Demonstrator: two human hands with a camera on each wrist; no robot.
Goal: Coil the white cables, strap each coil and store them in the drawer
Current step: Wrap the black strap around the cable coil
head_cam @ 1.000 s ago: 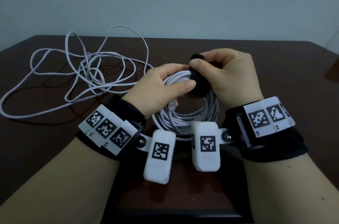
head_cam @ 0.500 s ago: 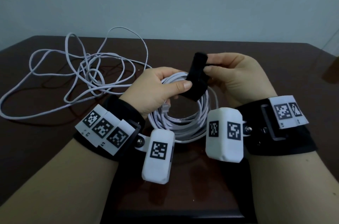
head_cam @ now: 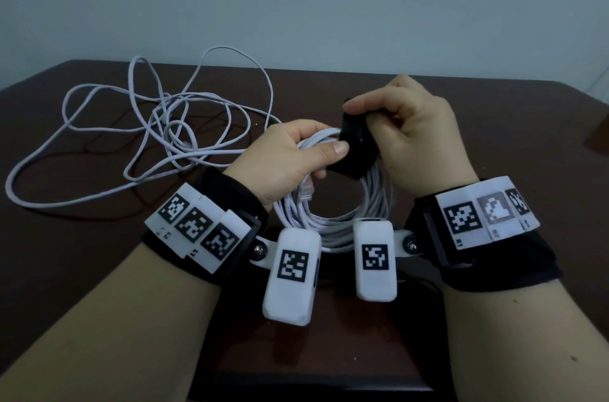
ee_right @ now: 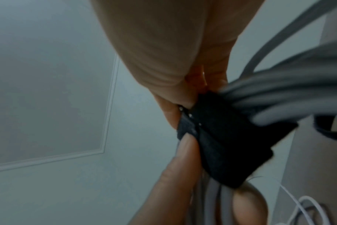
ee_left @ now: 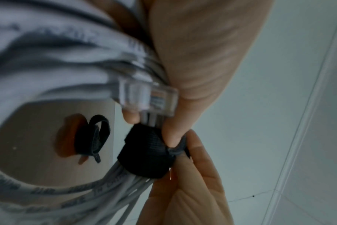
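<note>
Your right hand pinches the free end of the black strap, thumb and forefinger clamped on it at the top of the coil. Likely you hold it that way to keep tension while the tail is laid over and pressed closed. In the left wrist view the strap is already wound round the bundled turns, with a fingertip bearing on its edge.

Your left hand is curled round the coil just beside the strap, thumb lying across the turns and touching the strap. That grip looks meant to stop the loops springing apart while the right hand works. The coil hangs from both hands above the near part of the counter, held roughly upright and facing you.

A clear plug sticks out beneath your left thumb; the left wrist view shows the plug lying against the turns, just above the strap, not under it.

Count: two white cables. One is coiled in your hands. The other, the loose cable, lies unwound in open loops on the counter, well apart to your left. Straps: one on the coil; a second strap shows through the coil's opening in the left wrist view, though where it rests is unclear.

No drawer can be clearly made out.
</note>
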